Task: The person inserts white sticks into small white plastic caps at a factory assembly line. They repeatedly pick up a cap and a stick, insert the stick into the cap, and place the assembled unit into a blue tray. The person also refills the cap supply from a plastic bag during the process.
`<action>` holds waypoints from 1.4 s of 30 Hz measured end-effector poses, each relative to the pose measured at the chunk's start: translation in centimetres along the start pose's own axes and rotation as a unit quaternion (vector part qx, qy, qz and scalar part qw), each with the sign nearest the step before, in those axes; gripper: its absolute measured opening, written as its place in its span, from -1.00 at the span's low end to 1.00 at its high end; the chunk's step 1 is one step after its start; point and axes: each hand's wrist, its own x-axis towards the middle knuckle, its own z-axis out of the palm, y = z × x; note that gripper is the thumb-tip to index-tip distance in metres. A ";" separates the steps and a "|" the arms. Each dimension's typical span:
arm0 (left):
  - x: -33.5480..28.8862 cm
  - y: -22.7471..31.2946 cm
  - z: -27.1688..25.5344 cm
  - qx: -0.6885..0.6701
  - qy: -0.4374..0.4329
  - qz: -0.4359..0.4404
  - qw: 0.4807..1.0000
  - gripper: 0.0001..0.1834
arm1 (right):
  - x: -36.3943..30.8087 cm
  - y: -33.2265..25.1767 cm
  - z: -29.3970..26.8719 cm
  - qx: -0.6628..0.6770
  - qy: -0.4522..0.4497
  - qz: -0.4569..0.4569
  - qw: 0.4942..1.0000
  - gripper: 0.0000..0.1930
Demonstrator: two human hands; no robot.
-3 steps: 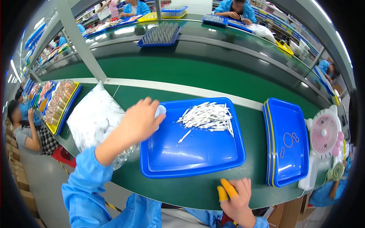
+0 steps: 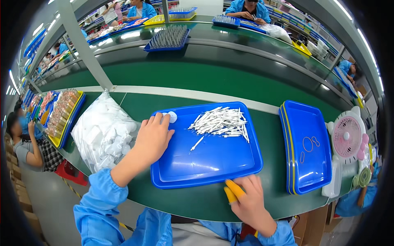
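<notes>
A blue tray [image 2: 193, 164] lies on the green table in front of me. White slim sticks with thin pointed ends [image 2: 221, 122] are heaped in its far right part, and one lies apart from the heap. At the tray's far left corner is a white round disc [image 2: 172, 117], partly behind my fingers. My left hand [image 2: 152, 138] is over the left rim, open, its fingertips next to the disc. My right hand [image 2: 248, 199] is at the tray's front rim, open with fingers stretched. Two of its fingers wear yellow finger covers [image 2: 234, 190].
A clear bag of white pieces [image 2: 102, 131] stands left of the tray, with trays of bundled parts [image 2: 65, 112] beyond. On the right are stacked blue and yellow trays [image 2: 308, 164] holding rubber bands, and a pink fan [image 2: 348, 137]. A conveyor [image 2: 213, 80] runs behind.
My left hand has drawn back a little from the disc, which stays in the tray's corner. My right hand has moved forward to the tray's front rim.
</notes>
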 end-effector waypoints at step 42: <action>-2.4 6.5 -0.3 -0.650 -0.119 -0.122 0.740 -0.81 | 7.1 1.2 4.6 0.117 0.064 -0.047 0.990 -0.55</action>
